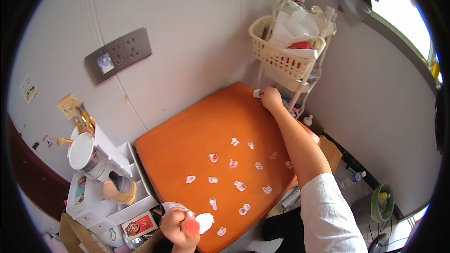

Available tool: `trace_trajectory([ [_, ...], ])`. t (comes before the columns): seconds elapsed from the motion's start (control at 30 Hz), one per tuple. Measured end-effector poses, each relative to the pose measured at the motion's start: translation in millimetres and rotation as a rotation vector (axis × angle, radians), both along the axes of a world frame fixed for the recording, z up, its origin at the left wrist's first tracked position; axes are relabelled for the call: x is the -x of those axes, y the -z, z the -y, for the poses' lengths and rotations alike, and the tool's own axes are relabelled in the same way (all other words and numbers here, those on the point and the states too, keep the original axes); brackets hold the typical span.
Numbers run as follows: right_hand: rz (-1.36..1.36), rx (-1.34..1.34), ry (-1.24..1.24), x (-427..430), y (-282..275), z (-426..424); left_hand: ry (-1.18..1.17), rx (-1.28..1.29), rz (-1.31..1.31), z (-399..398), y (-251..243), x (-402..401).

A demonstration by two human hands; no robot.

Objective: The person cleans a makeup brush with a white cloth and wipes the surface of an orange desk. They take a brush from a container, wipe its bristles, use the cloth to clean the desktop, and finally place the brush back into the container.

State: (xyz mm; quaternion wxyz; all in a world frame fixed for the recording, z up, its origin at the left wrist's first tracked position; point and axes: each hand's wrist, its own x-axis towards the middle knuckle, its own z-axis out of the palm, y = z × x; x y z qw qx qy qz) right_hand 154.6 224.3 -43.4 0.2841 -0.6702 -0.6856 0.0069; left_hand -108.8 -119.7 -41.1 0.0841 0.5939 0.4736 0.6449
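Note:
An orange-brown tabletop (182,140) with a smooth surface lies before me, with several small pink-and-white stickers (233,163) scattered over its near half. My right hand (271,99) reaches to the far right corner, its fingers closed on a small white piece (257,93), perhaps paper or a wipe. Near the table's front left corner, my left hand (181,226) holds a round, reddish-pink fluffy thing (192,227), which I cannot name surely. A crumpled white piece (205,222) shows beside it, touching or just behind the fingers.
A cream plastic basket rack (281,59) stands past the far right corner. White organizer boxes (116,214) with makeup brushes (84,117) stand at left, above a cardboard box (72,235). On the right are a water bottle (352,180) and a bin (375,203).

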Motion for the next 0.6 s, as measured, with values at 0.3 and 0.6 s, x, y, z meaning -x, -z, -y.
trace_trajectory([
  [0.3,0.050,-0.094,-0.224,10.7,-11.3,13.6,-0.072,-0.028,0.095,-4.9,7.4,3.1],
  [0.6,0.092,-0.011,-0.627,10.8,-19.4,185.6,-0.009,-0.041,-0.023,-10.9,7.0,-5.6],
])
